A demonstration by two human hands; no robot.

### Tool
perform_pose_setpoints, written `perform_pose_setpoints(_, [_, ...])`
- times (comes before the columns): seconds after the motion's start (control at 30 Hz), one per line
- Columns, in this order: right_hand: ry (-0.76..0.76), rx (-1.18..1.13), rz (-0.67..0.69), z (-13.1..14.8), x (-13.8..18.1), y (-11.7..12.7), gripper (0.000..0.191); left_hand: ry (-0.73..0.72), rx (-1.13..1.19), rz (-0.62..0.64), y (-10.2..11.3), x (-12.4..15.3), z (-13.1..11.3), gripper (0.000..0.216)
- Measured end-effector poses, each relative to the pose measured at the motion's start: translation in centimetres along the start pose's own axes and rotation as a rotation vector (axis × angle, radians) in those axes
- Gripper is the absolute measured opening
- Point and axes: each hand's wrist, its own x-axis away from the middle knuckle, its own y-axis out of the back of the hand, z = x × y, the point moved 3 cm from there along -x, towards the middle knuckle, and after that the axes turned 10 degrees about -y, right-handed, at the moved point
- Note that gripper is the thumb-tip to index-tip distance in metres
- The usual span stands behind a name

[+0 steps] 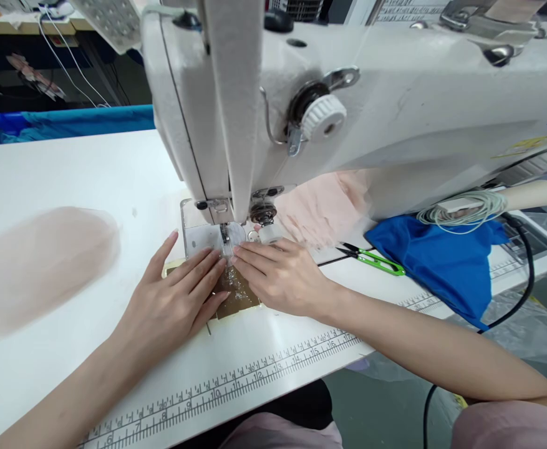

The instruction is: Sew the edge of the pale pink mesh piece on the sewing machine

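Note:
A white sewing machine (179, 93) stands over the white table, its presser foot (226, 234) low on the metal plate. My left hand (174, 293) lies flat just left of and below the foot, fingers stretched and thumb apart. On the other side, my right hand (282, 274) rests with straight fingers, their tips close to the foot. Between them shows a brown patch (238, 296) with pale edges and a shiny, wrinkled see-through surface. I cannot tell whether a thin sheer piece lies under my fingers. Pale pink fabric (324, 209) lies behind my right hand, under the machine arm.
Green-handled thread snips (376, 259) and a blue cloth (441, 255) lie to the right, near a coil of pale cord (469, 209). A sheer beige oval piece (48, 268) lies on the left. A printed ruler (236, 386) runs along the front edge.

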Motion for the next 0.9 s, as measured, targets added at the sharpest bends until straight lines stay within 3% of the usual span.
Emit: perform_pose_setpoints(0.9, [-0.130, 0.035, 0.150, -1.1, -0.6, -0.7, 0.034, 0.096, -0.004, 0.034, -1.4, -0.5, 2.4, 0.043])
